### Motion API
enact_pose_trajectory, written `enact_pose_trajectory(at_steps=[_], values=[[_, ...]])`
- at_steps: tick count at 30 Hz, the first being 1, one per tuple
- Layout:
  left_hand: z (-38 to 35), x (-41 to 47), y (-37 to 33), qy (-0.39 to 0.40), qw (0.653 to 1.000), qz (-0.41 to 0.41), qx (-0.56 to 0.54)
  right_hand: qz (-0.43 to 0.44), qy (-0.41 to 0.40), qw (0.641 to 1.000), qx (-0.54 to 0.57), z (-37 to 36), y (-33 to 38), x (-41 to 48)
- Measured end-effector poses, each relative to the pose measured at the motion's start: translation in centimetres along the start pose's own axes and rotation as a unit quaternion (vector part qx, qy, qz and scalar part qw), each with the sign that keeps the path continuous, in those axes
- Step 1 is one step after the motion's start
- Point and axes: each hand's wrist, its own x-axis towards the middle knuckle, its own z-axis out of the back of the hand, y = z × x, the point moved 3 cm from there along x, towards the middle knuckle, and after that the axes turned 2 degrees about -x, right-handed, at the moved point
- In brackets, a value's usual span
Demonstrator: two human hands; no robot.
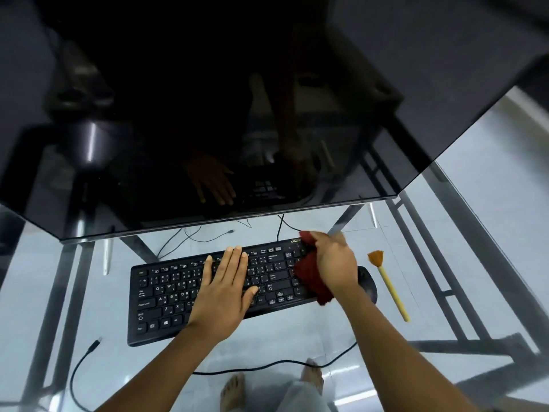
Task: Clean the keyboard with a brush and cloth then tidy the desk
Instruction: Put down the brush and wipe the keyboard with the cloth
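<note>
While the left hand [225, 281] lies flat on the middle of the keyboard [166, 298], with its fingers straight and close together, the right hand [334, 263] has its fingers curled round a dark red cloth [312, 281] and holds it against the right end of the keys. This cloth looks soft and fuzzy, it is bunched, and one corner hangs over the near edge of the keyboard. Flat and rectangular, the keyboard is of matt black plastic and lies slightly turned in the middle of the table [98, 292], just in front of the lower edge of a large monitor [208, 114]. Its glossy dark screen mirrors the hands. Right of the keyboard, partly under the right wrist, is a rounded black mouse [367, 282], and beside it, toward the right edge of the table, lies the brush [389, 288], with a thin pale yellow handle and a fan of orange-brown bristles that points away from the person. A thin black cable [80, 364] with a flat plug curves near the left front corner. The table top is clear glass on grey metal bars [430, 263]; through it show pale shiny floor tiles [490, 188] and bare feet [233, 394]. On the far right corner of the keyboard I read "acer"; the keys have white letters, among them "Caps Lock", and a second script too small to read
</note>
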Motion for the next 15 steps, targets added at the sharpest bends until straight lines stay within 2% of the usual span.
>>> enact_pose_trajectory(at_steps=[1,3,5,7,9,10,11,14,15], values=[[0.0,0.0,-0.1,0.002,1.000,0.001,0.000,-0.031,-0.014,0.999,-0.005,0.0,0.3,0.3],[-0.1,-0.1,-0.1,0.004,1.000,0.003,-0.002,0.040,0.014,0.999,-0.022,-1.2,2.9,-1.4],[-0.1,-0.1,-0.1,0.002,1.000,0.002,-0.006,0.114,0.063,0.991,0.007,-2.0,4.5,-3.1],[0.0,0.0,-0.2,0.003,1.000,-0.002,-0.008,0.096,0.067,0.993,-0.008,-1.7,3.1,-1.8],[0.0,-0.1,-0.1,-0.001,1.000,0.001,-0.006,0.005,0.038,0.999,-0.025,-1.3,0.9,0.8],[0.0,-0.1,-0.1,-0.001,1.000,0.003,-0.006,-0.013,0.024,0.999,-0.043,-1.4,0.7,1.3],[0.1,-0.2,-0.1,0.001,1.000,0.006,-0.006,-0.002,0.015,0.999,-0.042,-1.6,1.4,1.2],[0.1,-0.2,-0.1,0.005,1.000,0.004,-0.006,0.097,0.072,0.993,0.003,-2.8,4.1,-1.0],[0.1,-0.1,-0.1,0.005,1.000,0.002,-0.007,0.100,0.077,0.992,0.005,-2.4,3.9,-1.0]])
